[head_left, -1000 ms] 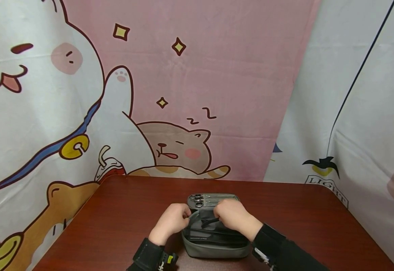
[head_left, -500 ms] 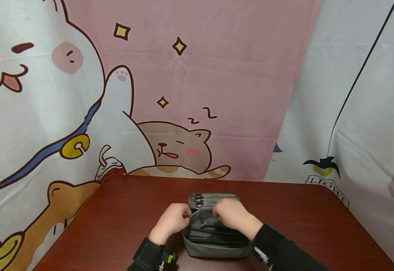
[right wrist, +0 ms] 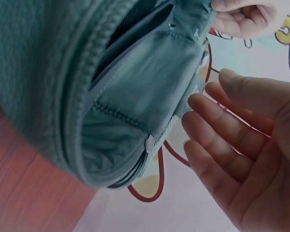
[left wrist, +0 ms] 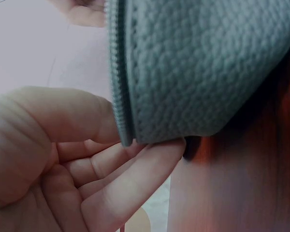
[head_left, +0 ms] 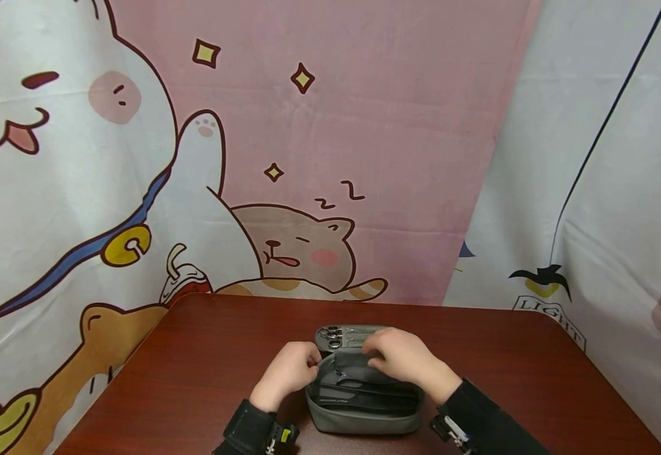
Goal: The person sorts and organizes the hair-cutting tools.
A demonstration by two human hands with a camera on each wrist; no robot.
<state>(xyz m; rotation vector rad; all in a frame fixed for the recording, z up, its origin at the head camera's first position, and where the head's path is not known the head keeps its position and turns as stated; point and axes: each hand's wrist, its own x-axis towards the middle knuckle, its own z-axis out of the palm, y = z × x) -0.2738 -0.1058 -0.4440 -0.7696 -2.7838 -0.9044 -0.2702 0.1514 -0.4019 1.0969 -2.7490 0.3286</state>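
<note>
A grey-green zip pouch [head_left: 364, 420] stands unzipped on the table, its lid [head_left: 320, 331] folded back behind it. Its lining [right wrist: 154, 82] shows in the right wrist view. Dark flat things [head_left: 359, 397], too dim to name, lie inside. My left hand [head_left: 289, 368] pinches the rim at the far left corner; the left wrist view shows thumb and finger on either side of the zip edge [left wrist: 120, 96]. Over the far right side hovers my right hand [head_left: 401, 357]; its fingers are loosely extended and hold nothing, apart from the pouch in the right wrist view.
Scissors-like metal loops [head_left: 333, 336] sit on the inner side of the lid, near a clear pocket [head_left: 356, 336]. The brown table [head_left: 205, 354] stretches to both sides. Behind it hangs a printed cartoon cloth [head_left: 399, 158].
My right hand has lifted back to the right and its fingers have loosened from the inside of the pouch. The left hand stays at the rim.
</note>
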